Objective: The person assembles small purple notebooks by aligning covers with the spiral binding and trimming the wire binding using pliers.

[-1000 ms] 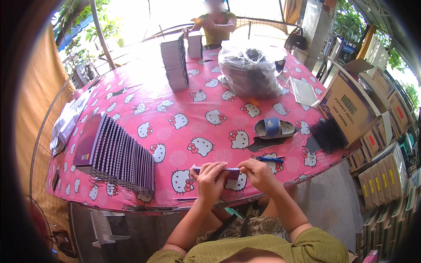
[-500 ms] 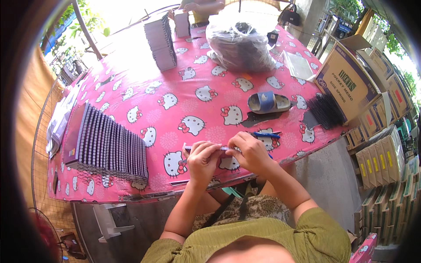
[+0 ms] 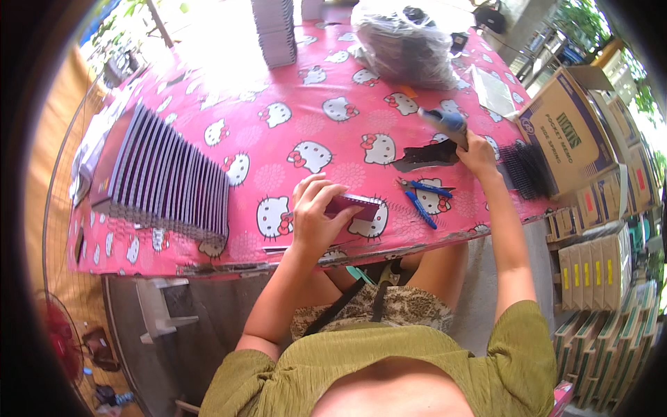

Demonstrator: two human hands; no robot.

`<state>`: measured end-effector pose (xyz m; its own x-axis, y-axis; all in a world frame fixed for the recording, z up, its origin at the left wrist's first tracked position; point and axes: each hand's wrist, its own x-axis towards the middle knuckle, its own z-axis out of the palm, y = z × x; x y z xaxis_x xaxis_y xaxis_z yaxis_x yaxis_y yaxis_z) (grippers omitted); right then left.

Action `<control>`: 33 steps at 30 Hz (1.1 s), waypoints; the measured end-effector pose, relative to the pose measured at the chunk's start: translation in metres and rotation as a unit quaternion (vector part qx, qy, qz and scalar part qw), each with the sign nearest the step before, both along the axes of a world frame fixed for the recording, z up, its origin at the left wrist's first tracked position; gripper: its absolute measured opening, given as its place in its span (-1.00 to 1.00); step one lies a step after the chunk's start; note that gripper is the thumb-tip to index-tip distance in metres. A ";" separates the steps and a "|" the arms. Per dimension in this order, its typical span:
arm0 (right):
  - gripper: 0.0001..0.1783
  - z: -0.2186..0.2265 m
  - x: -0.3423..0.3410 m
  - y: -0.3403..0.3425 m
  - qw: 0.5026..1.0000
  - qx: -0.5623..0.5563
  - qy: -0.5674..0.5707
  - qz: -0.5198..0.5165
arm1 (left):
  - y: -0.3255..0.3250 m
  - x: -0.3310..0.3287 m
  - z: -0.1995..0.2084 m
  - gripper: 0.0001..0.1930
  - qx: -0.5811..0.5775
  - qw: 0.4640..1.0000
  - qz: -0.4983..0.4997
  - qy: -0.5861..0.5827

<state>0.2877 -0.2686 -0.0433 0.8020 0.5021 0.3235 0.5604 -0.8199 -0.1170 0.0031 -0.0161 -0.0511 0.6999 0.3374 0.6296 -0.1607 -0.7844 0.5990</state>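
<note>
Near the table's front edge, my left hand [image 3: 318,212] is closed around a small maroon notebook [image 3: 363,210] with holes along its edge. A thin wire coil [image 3: 403,210] sticks out from the notebook's right end. Farther right, my right hand [image 3: 478,154] grips a blue slipper [image 3: 447,123], raised and tilted, slightly blurred. Blue-handled pliers [image 3: 425,200] lie spread on the tablecloth between my hands. Beneath the slipper is a dark flat scrap [image 3: 425,156].
Stacked notebooks [image 3: 163,177] stand at left, with another stack [image 3: 275,35] at the back. A clear plastic bag [image 3: 403,45] with dark contents sits far off. Black coils [image 3: 526,170] lie beside a cardboard box [image 3: 566,139] at right. The pink tablecloth [image 3: 278,149] has torn edges.
My right hand has left the notebook, moved right and picked up the slipper from the table. My left hand still has the notebook. The view has shifted, and the pliers show more fully.
</note>
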 end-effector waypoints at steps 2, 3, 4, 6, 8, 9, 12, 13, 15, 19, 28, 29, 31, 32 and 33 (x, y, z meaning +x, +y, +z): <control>-0.55 0.008 -0.034 0.022 0.983 0.146 0.042 0.105 | 0.002 -0.005 -0.001 -0.61 0.000 1.000 0.013 0.010; -0.56 0.014 -0.052 0.032 0.962 0.218 0.062 0.155 | 0.004 -0.007 -0.002 -0.61 -0.006 1.000 0.017 0.011; -0.61 -0.006 -0.054 0.025 0.917 0.267 0.095 0.280 | 0.000 -0.003 -0.001 -0.61 -0.016 1.000 0.005 0.007; -0.66 0.003 -0.095 0.044 0.874 0.222 0.271 0.337 | 0.003 -0.007 -0.003 -0.61 -0.028 0.999 0.006 0.016; -0.64 0.039 -0.130 0.062 0.864 0.187 0.389 0.260 | 0.007 -0.006 0.002 -0.60 -0.035 0.999 -0.008 0.025; -0.62 0.033 -0.126 0.066 0.847 0.251 0.382 0.272 | 0.006 -0.006 0.003 -0.60 -0.043 0.999 -0.012 0.023; -0.50 0.016 -0.117 0.074 0.732 0.351 0.417 0.408 | 0.004 -0.007 0.005 -0.56 -0.041 0.999 -0.012 0.027; -0.53 0.016 -0.119 0.070 0.787 0.292 0.336 0.428 | 0.005 -0.005 0.009 -0.55 -0.048 0.998 -0.012 0.030; -0.64 0.024 -0.122 0.084 0.924 0.194 0.156 0.290 | 0.005 -0.004 0.015 -0.50 -0.065 0.997 -0.020 0.042; -0.66 0.024 -0.110 0.087 0.813 0.240 0.392 0.358 | 0.015 -0.004 0.006 -0.45 -0.070 0.996 -0.036 0.044; -0.75 0.021 -0.118 0.125 0.875 0.204 0.267 0.350 | 0.033 -0.025 -0.017 -0.56 -0.328 0.944 -0.038 -0.001; -0.77 0.023 -0.115 0.133 0.916 0.176 0.191 0.307 | 0.033 -0.022 -0.017 -0.59 -0.421 0.904 -0.067 -0.027; -0.69 0.025 -0.112 0.137 0.860 0.186 0.318 0.353 | 0.032 -0.026 -0.013 -0.63 -0.455 0.889 -0.044 -0.029; -0.65 0.024 -0.113 0.135 0.827 0.189 0.381 0.368 | 0.035 -0.027 -0.020 -0.63 -0.482 0.874 -0.056 -0.030; -0.60 0.023 -0.114 0.133 0.789 0.192 0.442 0.381 | 0.036 -0.027 -0.025 -0.62 -0.507 0.859 -0.068 -0.030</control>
<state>0.1735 -0.1352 -0.0208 0.3120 0.9486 0.0523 0.4342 -0.0935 -0.8959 -0.0241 0.0203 -0.0761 0.7529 0.6509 0.0971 -0.2649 0.1647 0.9501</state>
